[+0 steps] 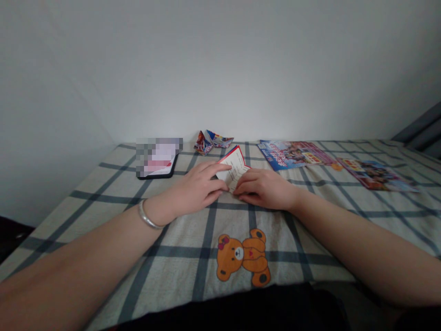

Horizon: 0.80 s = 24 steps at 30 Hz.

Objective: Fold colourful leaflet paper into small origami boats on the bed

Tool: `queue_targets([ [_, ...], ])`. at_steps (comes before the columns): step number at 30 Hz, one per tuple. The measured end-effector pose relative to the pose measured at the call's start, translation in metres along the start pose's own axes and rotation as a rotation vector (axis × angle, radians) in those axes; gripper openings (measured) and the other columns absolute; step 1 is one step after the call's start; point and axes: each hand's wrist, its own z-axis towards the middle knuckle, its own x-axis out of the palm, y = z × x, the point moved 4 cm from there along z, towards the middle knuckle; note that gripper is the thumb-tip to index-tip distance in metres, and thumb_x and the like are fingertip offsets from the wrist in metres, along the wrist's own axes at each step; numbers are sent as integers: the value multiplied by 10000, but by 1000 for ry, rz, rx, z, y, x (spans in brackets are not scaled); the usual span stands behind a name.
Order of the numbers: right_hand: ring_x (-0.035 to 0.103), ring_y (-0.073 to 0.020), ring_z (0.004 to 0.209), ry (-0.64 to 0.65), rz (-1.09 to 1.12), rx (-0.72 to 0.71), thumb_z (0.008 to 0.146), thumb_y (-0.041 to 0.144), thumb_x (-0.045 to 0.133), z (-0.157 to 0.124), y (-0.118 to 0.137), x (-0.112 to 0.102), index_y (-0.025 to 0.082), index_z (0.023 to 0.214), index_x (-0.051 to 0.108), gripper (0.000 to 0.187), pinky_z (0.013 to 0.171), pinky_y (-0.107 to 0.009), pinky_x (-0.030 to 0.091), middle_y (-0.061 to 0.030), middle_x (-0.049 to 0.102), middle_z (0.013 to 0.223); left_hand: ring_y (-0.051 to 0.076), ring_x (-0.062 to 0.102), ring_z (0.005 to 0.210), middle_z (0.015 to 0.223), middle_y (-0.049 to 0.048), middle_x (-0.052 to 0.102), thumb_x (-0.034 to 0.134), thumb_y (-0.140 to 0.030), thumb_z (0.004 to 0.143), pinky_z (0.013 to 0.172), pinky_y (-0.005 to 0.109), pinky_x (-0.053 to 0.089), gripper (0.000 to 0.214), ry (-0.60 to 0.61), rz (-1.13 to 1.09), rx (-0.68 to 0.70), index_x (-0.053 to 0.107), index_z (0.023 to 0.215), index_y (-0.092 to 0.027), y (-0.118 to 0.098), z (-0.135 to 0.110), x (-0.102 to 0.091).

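Observation:
A partly folded paper leaflet point(236, 166), white with a red edge, lies on the checked sheet point(113, 197) in the middle. My left hand point(198, 186), with a silver bangle on its wrist, presses its fingers down on the paper's left side. My right hand point(263, 188) pinches the paper's lower right edge with fingers together. The lower part of the paper is hidden under both hands.
Two small folded paper shapes point(211, 141) sit near the wall. A phone point(158, 158) with a blurred screen lies at the left. Two colourful flyers lie at the right: a blue one point(292, 154) and a pink one point(375, 174). An orange bear print point(245, 256) marks the sheet.

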Motion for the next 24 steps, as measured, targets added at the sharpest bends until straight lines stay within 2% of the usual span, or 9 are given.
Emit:
queue_targets([
  [5,614,-172,843,8,12,55,912,223,541,-1,-2,-1,165,907,707,176,793,-309,470,-60,682,886,277,452,1275,1368,81,504,565,-180,894,1074,500,377,153,-4,-62,6,702,949,-219,0,1,0],
  [10,605,-159,811,-15,105,67,887,196,560,-2,0,-3,164,864,699,145,733,-280,463,-51,675,860,256,483,1247,1359,63,521,565,-160,881,1064,485,395,181,42,-135,32,717,937,-240,-3,2,-2],
  [15,604,-145,800,-39,165,104,885,197,556,-3,-4,-3,163,873,678,128,739,-270,461,-43,672,842,252,490,1234,1349,60,532,562,-174,887,1047,473,412,169,44,-142,16,713,927,-238,-4,2,-3],
  [21,605,-166,914,-15,139,165,847,265,615,-3,-10,-3,189,988,667,169,832,-303,452,-45,688,949,256,495,1214,1334,69,538,550,-179,898,1033,472,423,171,42,-109,43,699,962,-234,-4,2,0],
  [24,603,-161,923,-10,147,166,848,259,617,-4,-11,-4,200,971,680,150,837,-296,443,-39,689,956,257,499,1209,1325,69,546,553,-173,893,1027,478,427,163,46,-119,40,692,959,-228,-3,2,0],
])
